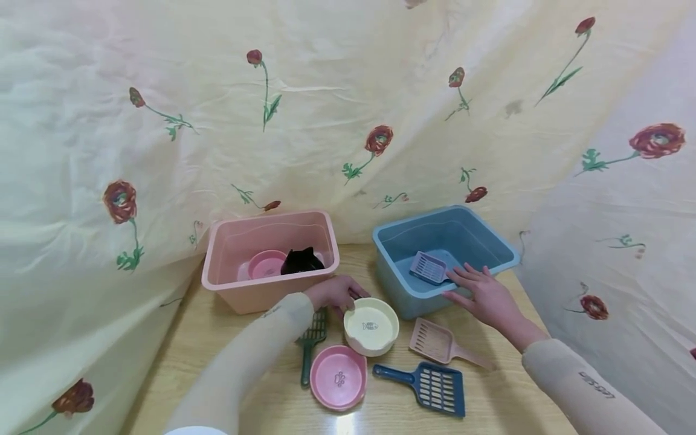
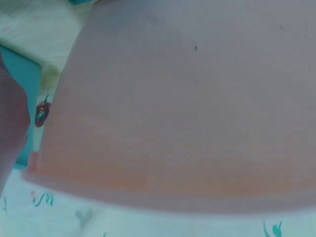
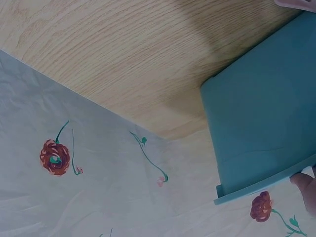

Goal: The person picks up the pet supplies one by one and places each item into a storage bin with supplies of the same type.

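My left hand grips the far left rim of a cream bowl with a fish drawing, in front of the pink bin. A small dark patch shows by its fingers. My right hand reaches over the near rim of the blue bin with fingers extended. Those fingers overlap the handle end of a lilac slotted scoop lying inside. In the right wrist view, part of the hand shows at the bin's rim. The pink bin's wall fills most of the left wrist view.
A pink bowl stands in front of the cream one. Around them lie a dark green scoop, a navy scoop and a pale pink scoop. Inside the pink bin are a pink dish and a black cat-eared item.
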Demonstrator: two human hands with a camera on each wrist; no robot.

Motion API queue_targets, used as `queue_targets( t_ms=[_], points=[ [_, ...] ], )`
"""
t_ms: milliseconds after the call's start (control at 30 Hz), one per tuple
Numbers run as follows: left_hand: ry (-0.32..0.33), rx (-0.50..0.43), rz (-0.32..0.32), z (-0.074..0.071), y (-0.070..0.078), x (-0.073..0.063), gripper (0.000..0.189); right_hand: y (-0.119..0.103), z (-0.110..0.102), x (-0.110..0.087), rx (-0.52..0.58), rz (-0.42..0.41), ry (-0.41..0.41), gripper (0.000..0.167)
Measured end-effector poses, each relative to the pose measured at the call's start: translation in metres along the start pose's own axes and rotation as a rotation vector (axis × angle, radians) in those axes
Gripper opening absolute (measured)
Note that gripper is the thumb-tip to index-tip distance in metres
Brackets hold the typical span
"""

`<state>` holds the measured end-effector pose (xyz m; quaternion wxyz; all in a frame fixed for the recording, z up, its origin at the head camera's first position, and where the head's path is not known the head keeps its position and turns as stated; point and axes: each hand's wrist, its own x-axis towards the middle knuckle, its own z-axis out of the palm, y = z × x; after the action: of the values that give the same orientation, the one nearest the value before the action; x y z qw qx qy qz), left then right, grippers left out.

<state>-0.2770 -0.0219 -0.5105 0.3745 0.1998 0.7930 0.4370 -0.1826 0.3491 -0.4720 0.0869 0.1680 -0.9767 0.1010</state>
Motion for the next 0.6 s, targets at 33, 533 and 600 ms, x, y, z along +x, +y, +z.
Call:
queue_targets(
  t_ms=[33, 533, 600],
  points=[
    [0.004, -0.002, -0.002, 0.0, 0.002, -0.002, 0.054, 0.0, 0.0, 0.0, -0.001, 0.0, 0.001, 0.064],
    [0.025, -0.021, 0.022, -0.01, 0.043, -0.042, 0.055, 0.003, 0.002, 0.001, -0.001, -0.002, -0.01, 0.062],
    [0.018, 0.002, 0.021, -0.016, 0.052, -0.048, 0.052, 0.004, 0.002, 0.001, -0.002, -0.007, -0.007, 0.063]
  ],
)
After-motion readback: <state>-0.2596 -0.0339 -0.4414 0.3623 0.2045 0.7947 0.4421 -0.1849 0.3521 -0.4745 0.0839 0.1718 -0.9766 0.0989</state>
